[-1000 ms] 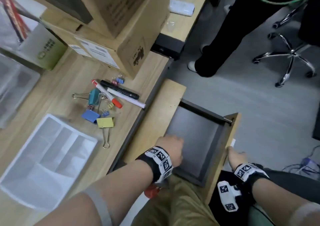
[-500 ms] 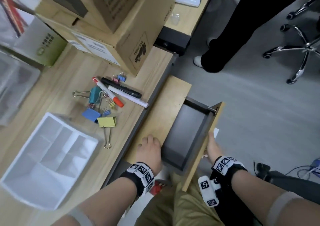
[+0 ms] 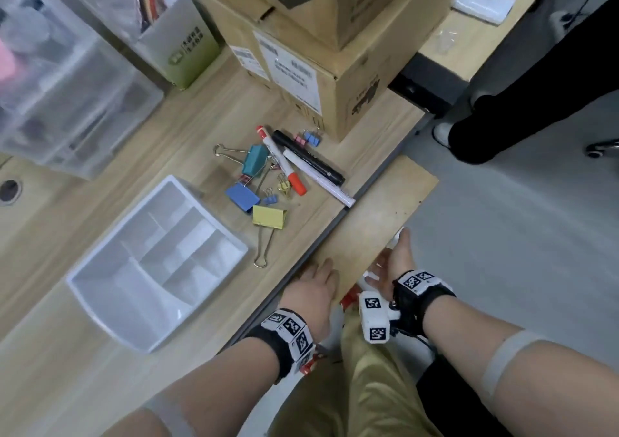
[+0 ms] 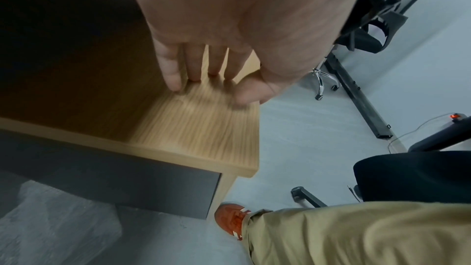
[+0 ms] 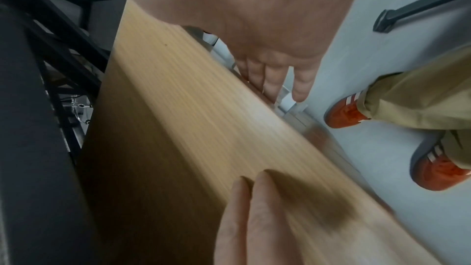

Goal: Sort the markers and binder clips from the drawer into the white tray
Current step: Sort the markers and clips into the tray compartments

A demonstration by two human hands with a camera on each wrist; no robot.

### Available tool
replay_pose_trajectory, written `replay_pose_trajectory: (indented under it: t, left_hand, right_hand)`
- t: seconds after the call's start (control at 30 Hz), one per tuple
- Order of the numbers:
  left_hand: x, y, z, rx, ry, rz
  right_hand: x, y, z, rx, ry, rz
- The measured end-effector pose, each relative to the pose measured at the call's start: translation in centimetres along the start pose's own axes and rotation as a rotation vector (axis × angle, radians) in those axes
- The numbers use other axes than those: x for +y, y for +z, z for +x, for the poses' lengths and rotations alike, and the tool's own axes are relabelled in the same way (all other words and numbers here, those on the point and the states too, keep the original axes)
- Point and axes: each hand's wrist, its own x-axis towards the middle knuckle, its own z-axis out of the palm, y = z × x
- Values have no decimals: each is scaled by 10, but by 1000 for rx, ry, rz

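Note:
Three markers lie on the desk: a white one with red caps (image 3: 281,160), a black one (image 3: 308,157) and a plain white one (image 3: 318,177). Around them are a teal binder clip (image 3: 255,160), a blue one (image 3: 242,197), a yellow one (image 3: 269,217) and several small clips. The white divided tray (image 3: 100,286) stands empty at the front left. My left hand (image 3: 318,276) (image 4: 203,86) lies flat on the wooden drawer unit (image 3: 378,215). My right hand (image 3: 395,255) (image 5: 275,86) presses straight fingers against its outer edge. The drawer's dark inside does not show.
Stacked cardboard boxes (image 3: 321,51) stand behind the clips. Clear plastic drawers (image 3: 60,78) and a green-and-white box (image 3: 181,44) fill the back left. Another person's dark trouser legs (image 3: 522,101) stand on the grey floor at the right, near a chair base (image 3: 603,147).
The open drawer has slid in under both hands; its dark inside is gone from view. Both hands moved toward the desk with it. The head view swung left.

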Motion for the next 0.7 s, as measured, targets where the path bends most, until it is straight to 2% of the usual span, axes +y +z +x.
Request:
replay_pose_trajectory:
  t: [0.13, 0.23, 0.3, 0.33, 0.37, 0.43, 0.5, 0.57, 0.63, 0.7]
  left_hand:
    - [0, -6, -4, -75, 27, -8]
    - [-2, -14, -15, -87, 20, -90]
    - [-6, -21, -31, -72, 13, -148]
    - [-9, -27, -41, -70, 11, -182]
    - [-12, -32, -51, -75, 11, -222]
    - [-22, -45, -73, -46, 4, -314]
    - [-37, -59, -97, 33, -23, -397]
    - [-52, -71, -117, 118, -46, -458]
    - [-67, -82, -132, 195, -77, -504]
    - [-82, -92, -144, 257, -120, -545]
  right_hand:
    - [-2, 0, -3, -16, -4, -34]
    - [-8, 2, -14, 115, -65, -146]
    - [-18, 11, -37, 334, -197, -347]
    - [-24, 15, -51, 437, -329, -428]
    - [-29, 20, -62, 476, -492, -468]
    - [-38, 32, -85, 393, -791, -587]
    - [-47, 53, -110, 245, -967, -806]
    - [-58, 74, -121, 155, -1058, -1005]
    - [-73, 95, -124, 151, -1146, -1229]
    - [-88, 116, -124, 166, -1123, -1474]
